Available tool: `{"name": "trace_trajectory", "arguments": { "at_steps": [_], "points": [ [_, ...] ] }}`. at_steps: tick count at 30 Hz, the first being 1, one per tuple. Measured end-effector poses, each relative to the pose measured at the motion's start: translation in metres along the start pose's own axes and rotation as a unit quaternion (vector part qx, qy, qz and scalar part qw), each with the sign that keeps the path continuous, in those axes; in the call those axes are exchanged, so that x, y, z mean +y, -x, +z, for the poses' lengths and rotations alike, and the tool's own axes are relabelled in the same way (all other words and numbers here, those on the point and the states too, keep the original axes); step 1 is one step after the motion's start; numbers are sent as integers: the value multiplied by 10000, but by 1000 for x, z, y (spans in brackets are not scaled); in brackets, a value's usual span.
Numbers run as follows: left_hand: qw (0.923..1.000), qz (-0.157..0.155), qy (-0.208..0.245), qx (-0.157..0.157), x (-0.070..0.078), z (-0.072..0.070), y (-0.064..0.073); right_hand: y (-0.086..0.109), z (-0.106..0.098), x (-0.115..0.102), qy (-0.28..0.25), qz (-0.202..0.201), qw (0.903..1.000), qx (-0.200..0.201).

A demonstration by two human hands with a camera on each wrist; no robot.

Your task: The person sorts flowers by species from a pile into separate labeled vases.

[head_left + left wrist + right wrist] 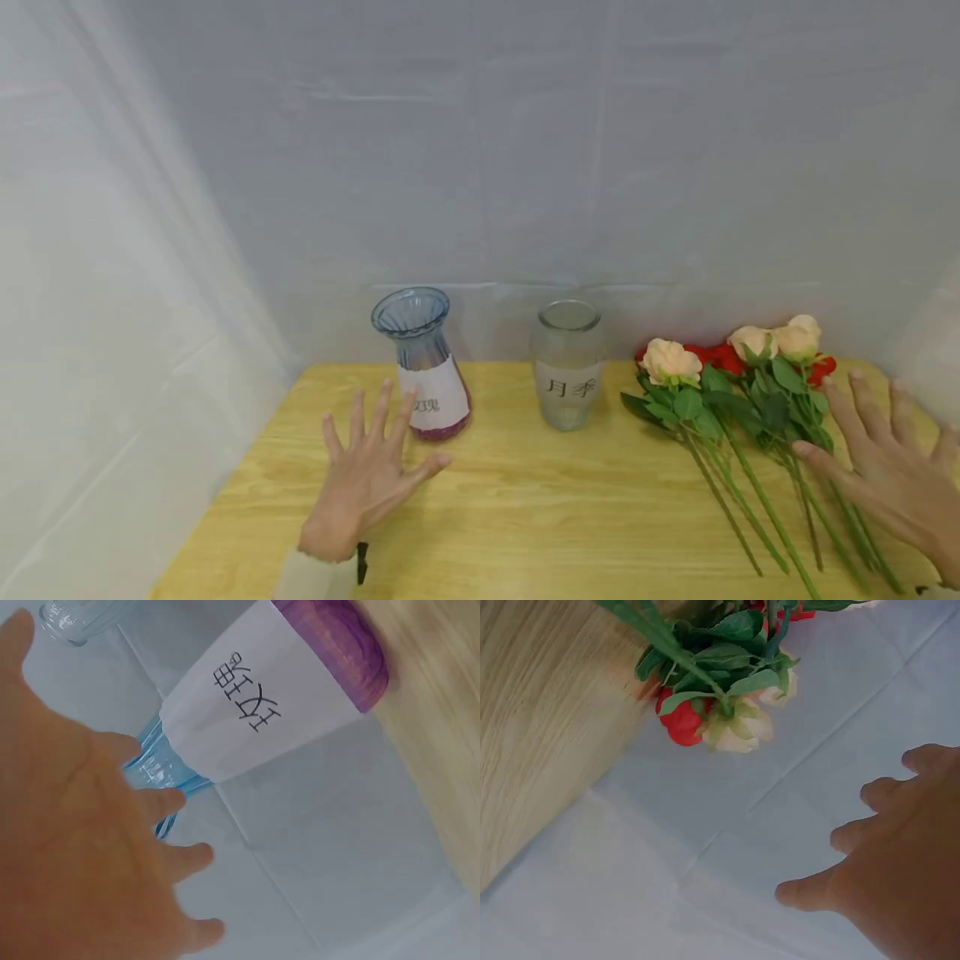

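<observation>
Yellowish wood table (495, 517). Nearest: left hand (367, 479) and right hand (892, 483), fingers spread wide, both empty. Flowers (772, 410) lie at right, mostly left of the right hand's fingers, so that hand's nearer; long axis slants, stem ends near right, peach and red blooms far left. Farther: clear jar (568, 354) left of blooms, blue-purple vase (427, 350) beyond left hand. Pale sheeting (480, 167) behind.

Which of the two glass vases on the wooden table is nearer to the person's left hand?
The blue-and-purple glass vase with a flared rim is nearer the left hand; the colourless glass vase stands farther right.
</observation>
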State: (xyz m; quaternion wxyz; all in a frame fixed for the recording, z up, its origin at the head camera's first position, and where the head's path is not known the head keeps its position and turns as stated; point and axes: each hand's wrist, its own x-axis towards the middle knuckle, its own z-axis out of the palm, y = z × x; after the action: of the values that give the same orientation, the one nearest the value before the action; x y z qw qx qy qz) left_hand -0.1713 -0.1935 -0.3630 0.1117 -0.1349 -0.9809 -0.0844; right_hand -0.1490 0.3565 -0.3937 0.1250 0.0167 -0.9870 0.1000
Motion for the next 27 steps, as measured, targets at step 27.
{"name": "trace_trajectory", "arguments": {
  "at_steps": [27],
  "points": [
    [9721, 940, 1574, 1463, 42, 40, -40, -18, -22, -30, -1494, -329, 9873, 427]
  ]
}}
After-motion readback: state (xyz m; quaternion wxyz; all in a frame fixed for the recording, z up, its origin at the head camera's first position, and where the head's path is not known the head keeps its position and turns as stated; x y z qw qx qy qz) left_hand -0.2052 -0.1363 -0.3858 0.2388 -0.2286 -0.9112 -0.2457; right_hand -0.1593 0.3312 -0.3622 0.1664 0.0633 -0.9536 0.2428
